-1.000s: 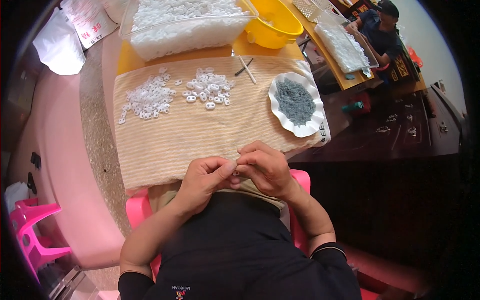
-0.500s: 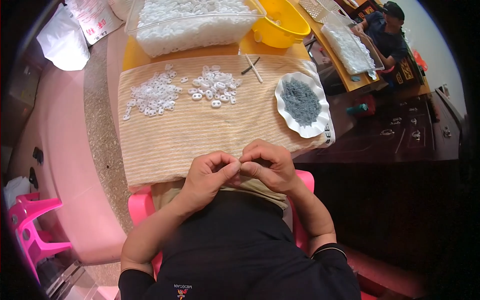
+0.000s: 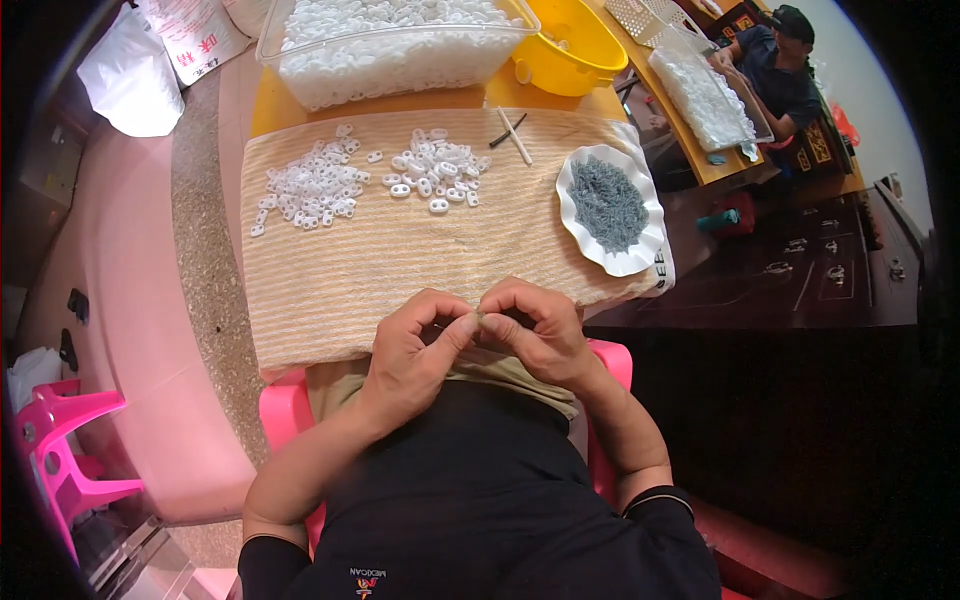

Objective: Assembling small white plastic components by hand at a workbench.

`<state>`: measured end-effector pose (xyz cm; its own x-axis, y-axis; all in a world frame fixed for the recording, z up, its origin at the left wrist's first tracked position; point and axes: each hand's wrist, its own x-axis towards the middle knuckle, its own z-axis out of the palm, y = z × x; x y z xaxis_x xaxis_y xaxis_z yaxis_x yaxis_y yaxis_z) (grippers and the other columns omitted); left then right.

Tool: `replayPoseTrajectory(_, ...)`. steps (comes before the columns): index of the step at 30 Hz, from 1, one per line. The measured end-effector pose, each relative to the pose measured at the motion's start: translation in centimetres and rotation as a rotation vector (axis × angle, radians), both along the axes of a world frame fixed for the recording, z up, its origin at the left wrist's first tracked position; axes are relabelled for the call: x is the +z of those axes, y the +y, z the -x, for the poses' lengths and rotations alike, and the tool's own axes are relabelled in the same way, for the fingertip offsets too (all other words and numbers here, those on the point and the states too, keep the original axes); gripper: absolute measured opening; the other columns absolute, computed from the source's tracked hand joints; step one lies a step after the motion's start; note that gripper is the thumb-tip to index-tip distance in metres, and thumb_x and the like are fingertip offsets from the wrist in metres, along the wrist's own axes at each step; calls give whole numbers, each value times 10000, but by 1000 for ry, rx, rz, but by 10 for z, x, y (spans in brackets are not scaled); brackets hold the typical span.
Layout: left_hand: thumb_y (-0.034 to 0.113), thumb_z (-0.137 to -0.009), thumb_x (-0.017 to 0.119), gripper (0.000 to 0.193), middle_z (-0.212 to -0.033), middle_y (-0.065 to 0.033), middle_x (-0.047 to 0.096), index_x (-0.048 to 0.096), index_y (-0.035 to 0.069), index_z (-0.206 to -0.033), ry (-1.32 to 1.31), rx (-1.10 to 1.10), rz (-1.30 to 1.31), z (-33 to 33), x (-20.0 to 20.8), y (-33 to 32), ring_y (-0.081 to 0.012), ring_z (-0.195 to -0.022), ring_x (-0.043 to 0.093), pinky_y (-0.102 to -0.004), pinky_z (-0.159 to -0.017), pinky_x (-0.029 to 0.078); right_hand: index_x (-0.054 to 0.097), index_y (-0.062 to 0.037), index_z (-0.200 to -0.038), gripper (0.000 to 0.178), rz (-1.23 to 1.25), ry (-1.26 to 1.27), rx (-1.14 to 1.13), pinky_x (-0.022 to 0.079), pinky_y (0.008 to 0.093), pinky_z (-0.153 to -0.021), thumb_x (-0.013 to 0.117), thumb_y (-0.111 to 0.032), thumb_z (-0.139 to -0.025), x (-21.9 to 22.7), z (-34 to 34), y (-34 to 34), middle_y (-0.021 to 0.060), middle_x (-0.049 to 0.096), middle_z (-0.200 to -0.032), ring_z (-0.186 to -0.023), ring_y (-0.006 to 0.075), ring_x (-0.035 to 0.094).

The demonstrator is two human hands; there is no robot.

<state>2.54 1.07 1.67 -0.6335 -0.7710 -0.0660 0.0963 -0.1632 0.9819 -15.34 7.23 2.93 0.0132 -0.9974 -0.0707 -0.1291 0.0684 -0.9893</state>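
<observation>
1. left hand [image 3: 415,345]: thumb and forefinger drawn together at the tips, above the person's lap, near the front edge of the table cloth.
2. right hand [image 3: 540,335]: thumb and forefinger likewise together, tips meeting those of the left hand. whatever may be clamped between the two pinches is too small and too covered to identify; cannot tell.
3. striped cloth [image 3: 345,290]: covers the near part of a yellow table [image 3: 268,112]; creased, hanging over the near edge.
4. left pile of white pieces [image 3: 315,188]: loose heap on the cloth, at its far left; a few pieces lie just apart.
5. second pile of white pieces [image 3: 435,165]: right of the first, a narrow gap between; rounded, two-holed pieces at its near side.
6. white dish [image 3: 624,266]: wavy rim, on the cloth at the right; holds a heap of small grey pieces [image 3: 608,205].
7. white stick [image 3: 521,149] and dark stick [image 3: 499,141]: crossed, between the second pile and the dish.
8. clear tub [image 3: 400,36]: at the far end of the table, filled with white pieces; yellow basin [image 3: 590,77] just beside it, on the right.
9. co-worker [image 3: 790,85]: seated at another table, upper right, beside a tray of white pieces [image 3: 702,98].
</observation>
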Motion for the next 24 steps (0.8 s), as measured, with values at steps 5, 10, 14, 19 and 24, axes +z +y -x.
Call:
replayPoseTrajectory(5,126,-935,594,125,-842,-14,630,603,4,-960,21,-9,-108,1,2,0,-69,-781,583,-216,-719,480,592,37,-936,95,9,-17,11,468,222,-689,592,-57,-923,-2,1,-2,47,588,-865,-760,91,582)
replayPoseTrajectory(10,140,-936,595,145,-857,-22,638,604,-2,-966,10,-13,-75,4,-1,0,-72,-784,589,-220,-726,486,592,42,-930,116,3,-121,-10,470,229,-692,590,-74,-929,-4,1,-2,51,590,-869,-760,96,583)
replayPoseTrajectory(14,140,-934,597,154,-859,-30,646,609,-10,-969,15,-20,-119,4,2,-1,-77,-788,595,-220,-729,490,587,43,-933,124,13,-125,-32,473,229,-693,591,-81,-930,-6,-1,-2,54,589,-870,-761,97,583)
replayPoseTrajectory(19,138,-931,599,157,-858,-32,649,616,-13,-969,18,-23,-130,6,0,-4,-81,-782,601,-223,-725,495,578,42,-938,126,70,-78,-39,475,228,-694,591,-83,-931,-8,-2,-3,55,578,-881,-760,97,580)
replayPoseTrajectory(24,131,-932,595,152,-854,-28,647,615,-14,-974,-21,-20,-147,7,-1,-5,-81,-774,601,-223,-720,498,576,42,-943,113,110,-107,-54,476,229,-700,587,-70,-929,-9,-2,-4,64,572,-898,-777,100,578)
